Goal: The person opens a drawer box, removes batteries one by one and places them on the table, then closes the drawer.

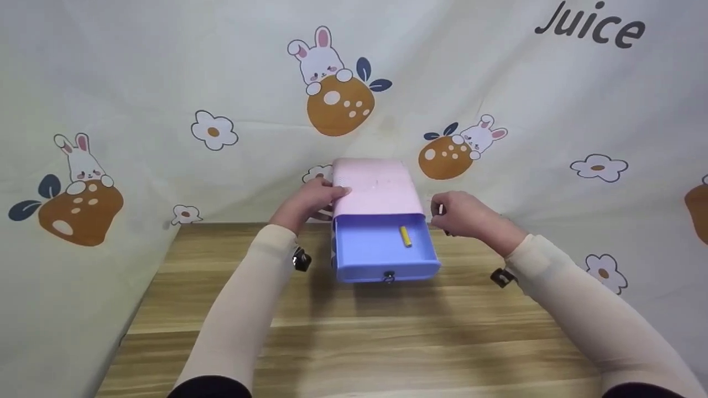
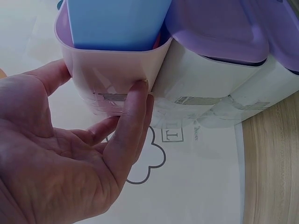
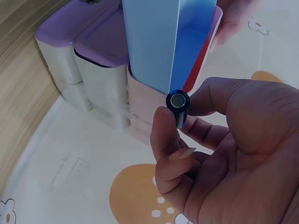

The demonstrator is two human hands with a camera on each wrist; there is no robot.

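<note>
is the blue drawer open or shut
Open: the blue drawer juts out from the pink casing, showing a yellow cylinder inside it.

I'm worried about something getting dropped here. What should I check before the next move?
1. Blue drawer open: ok, pulled partway out of the pink casing.
2. Left grip on the casing: ok, thumb on top, fingers at its side.
3. Dark cylinder held: ok, pinched between the right grip's thumb and finger.
4. Right grip above the drawer, if the cylinder is going in: not ok, it is beside the casing's right side.
5. Yellow cylinder inside the drawer: ok, lying on its floor.
6. Drawer's rear clear: cannot tell, the casing covers it.
</note>
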